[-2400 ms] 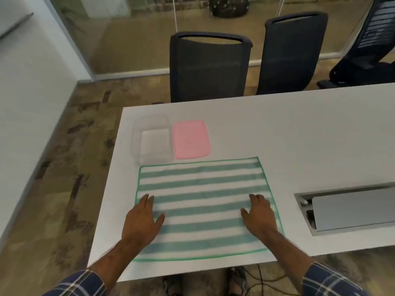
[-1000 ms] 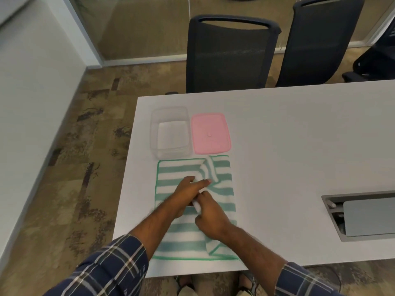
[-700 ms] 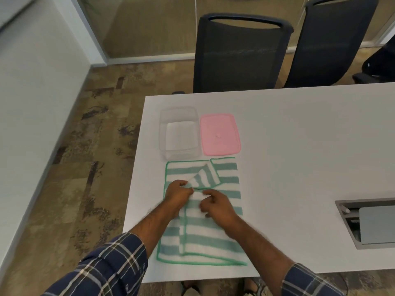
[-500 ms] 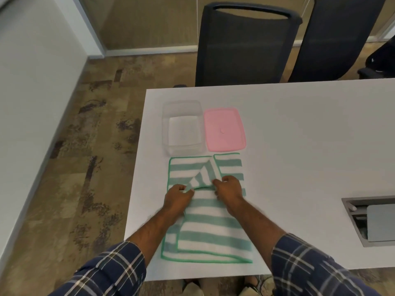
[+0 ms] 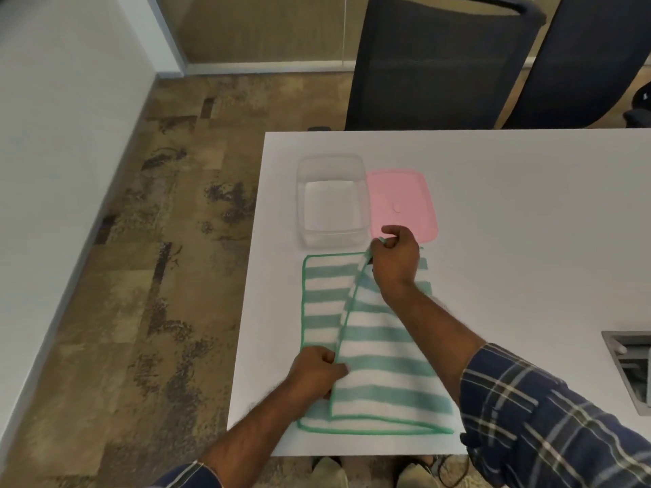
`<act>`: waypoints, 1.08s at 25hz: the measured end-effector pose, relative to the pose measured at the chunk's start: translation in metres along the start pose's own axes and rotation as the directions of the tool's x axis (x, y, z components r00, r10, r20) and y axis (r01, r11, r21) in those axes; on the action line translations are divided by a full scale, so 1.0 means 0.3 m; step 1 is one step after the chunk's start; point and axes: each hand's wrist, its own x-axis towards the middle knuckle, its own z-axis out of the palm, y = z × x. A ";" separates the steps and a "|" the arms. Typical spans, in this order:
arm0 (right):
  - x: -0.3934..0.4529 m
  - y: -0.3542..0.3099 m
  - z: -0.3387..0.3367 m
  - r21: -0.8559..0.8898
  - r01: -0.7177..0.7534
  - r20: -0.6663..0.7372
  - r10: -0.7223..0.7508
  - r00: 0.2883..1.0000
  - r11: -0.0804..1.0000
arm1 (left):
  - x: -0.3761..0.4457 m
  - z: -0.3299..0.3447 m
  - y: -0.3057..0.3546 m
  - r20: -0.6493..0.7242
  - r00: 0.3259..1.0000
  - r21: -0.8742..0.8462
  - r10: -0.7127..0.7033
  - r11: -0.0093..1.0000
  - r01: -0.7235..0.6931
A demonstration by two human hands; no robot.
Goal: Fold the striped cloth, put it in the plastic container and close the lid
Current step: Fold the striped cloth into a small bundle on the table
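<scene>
The green-and-white striped cloth [image 5: 377, 353] lies folded in half on the white table [image 5: 528, 223], near its front left corner. My right hand [image 5: 396, 262] pinches the far corner of the top layer, lifted a little just in front of the pink lid [image 5: 401, 202]. My left hand [image 5: 315, 373] grips the same layer's left edge nearer to me. The top layer runs slanted, so the lower layer shows at the left. The clear plastic container [image 5: 331, 200] stands open and empty beyond the cloth, with the lid flat beside it on the right.
Two dark office chairs [image 5: 440, 61] stand behind the table's far edge. A grey cable hatch [image 5: 630, 368] is sunk into the table at the right. The table's left edge drops to patterned carpet [image 5: 158, 276]. Shoes [image 5: 327, 471] show below the front edge.
The flat cloth was folded in half leftward. Since half a second ago my right hand has moved away to the far corner and my left hand has slid back toward me along the edge.
</scene>
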 end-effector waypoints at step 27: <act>-0.069 0.209 -0.192 -0.395 0.249 0.210 -0.177 0.962 0.884 | -0.061 -0.060 -0.214 -0.350 0.926 0.237 0.144 0.970 -0.061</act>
